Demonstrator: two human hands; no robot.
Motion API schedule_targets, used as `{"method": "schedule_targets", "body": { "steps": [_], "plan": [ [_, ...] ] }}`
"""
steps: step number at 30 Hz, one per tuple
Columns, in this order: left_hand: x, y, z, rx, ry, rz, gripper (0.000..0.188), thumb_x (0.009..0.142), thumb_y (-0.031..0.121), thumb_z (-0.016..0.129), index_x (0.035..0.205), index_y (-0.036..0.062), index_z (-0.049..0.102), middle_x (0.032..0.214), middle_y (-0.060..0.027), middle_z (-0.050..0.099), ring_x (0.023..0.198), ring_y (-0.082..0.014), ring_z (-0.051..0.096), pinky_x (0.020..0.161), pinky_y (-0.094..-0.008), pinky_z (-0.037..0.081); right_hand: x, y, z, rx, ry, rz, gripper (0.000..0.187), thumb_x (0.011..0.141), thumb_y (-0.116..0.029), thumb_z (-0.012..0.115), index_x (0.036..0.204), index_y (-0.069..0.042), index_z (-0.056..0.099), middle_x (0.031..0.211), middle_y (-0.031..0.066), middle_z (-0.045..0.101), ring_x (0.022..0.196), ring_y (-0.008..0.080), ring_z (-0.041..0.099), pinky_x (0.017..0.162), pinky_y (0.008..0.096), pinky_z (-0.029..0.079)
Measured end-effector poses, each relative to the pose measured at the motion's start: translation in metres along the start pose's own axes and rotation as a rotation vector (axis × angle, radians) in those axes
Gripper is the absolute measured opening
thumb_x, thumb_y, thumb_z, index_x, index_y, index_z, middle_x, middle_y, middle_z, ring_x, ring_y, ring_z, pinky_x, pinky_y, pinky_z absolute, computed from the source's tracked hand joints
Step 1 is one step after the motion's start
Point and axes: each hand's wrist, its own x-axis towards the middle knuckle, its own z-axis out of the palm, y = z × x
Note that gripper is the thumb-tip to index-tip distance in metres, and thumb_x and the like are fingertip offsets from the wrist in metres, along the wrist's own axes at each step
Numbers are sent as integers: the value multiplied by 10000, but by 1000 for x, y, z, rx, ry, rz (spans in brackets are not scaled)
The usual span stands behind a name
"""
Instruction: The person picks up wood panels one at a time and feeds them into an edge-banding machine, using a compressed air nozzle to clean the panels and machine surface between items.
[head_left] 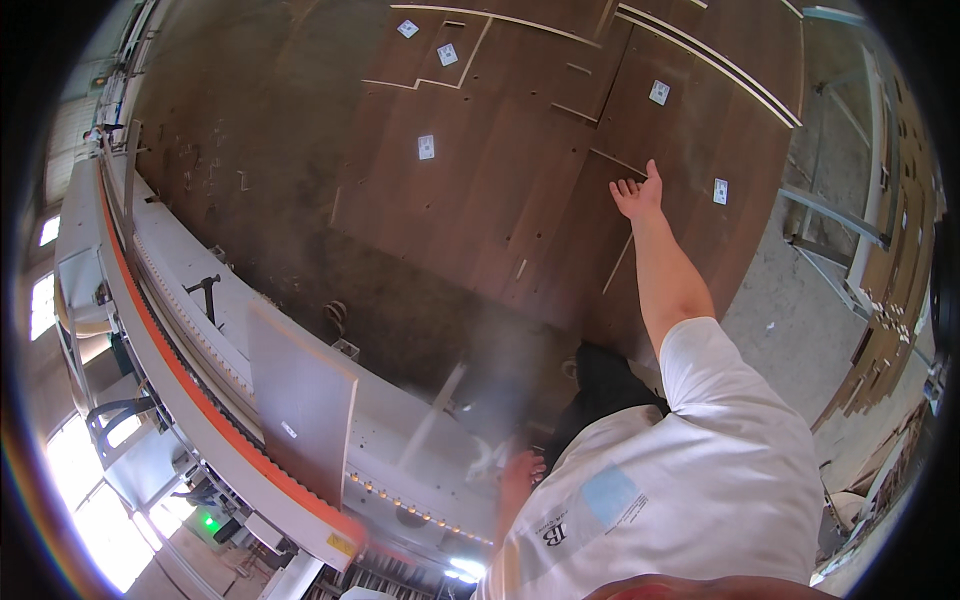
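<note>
My right hand (636, 195) reaches out over a low stack of dark brown wood panels (480, 200). Its fingers are spread and hold nothing; whether it touches the panel beneath cannot be made out. Small white labels (427, 147) lie on several panels, with one label (659, 92) just beyond that hand. Close to my body, beside the long machine, my left hand (522, 472) hangs low. Its fingers look bent but are small and partly hidden, so its grip is unclear. A brown panel (300, 400) with a label stands in the machine's orange-edged track.
The long grey machine (400, 440) with an orange strip (210, 400) curves along the left. Metal frames (835, 215) stand on the right by more stacked boards (890, 300). Grey concrete floor (760, 300) shows between them and the panels. My dark-trousered leg (605, 390) is beside the stack.
</note>
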Motion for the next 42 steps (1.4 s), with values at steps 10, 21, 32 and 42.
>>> {"method": "schedule_targets", "body": {
  "steps": [10, 21, 32, 42],
  "plan": [
    [23, 41, 12, 81, -76, 110, 351, 1030, 279, 547, 1257, 19, 609, 1092, -137, 719, 896, -179, 697, 760, -298, 555, 10, -29, 45, 112, 23, -34, 835, 871, -378, 725, 1547, -129, 301, 1600, 122, 242, 1439, 287, 340, 1091, 500, 381],
    [12, 87, 48, 58, 16, -20, 332, 1039, 249, 536, 1255, 9, 611, 1100, -140, 714, 900, -188, 696, 776, -313, 557, 7, -46, 14, -2160, -145, -1217, 560, 837, -278, 692, 1373, -169, 571, 1439, 78, 528, 1321, 299, 496, 1044, 439, 461],
    [27, 61, 34, 209, -53, 79, 401, 1043, 324, 532, 1316, 32, 560, 1135, -114, 695, 954, -185, 671, 829, -323, 527, -20, 21, -10, -2320, -159, -1240, 648, 798, -208, 703, 1415, -126, 519, 1440, 67, 483, 1296, 303, 481, 1052, 467, 413],
    [248, -16, 48, 678, -172, 435, 370, 982, 290, 597, 1278, 68, 591, 1107, -112, 694, 962, -222, 668, 787, -323, 529, -143, 152, -135, -2392, -667, -955, 350, 783, -217, 667, 1127, -150, 686, 1128, 87, 629, 1052, 328, 596, 881, 465, 502]
  ]
}}
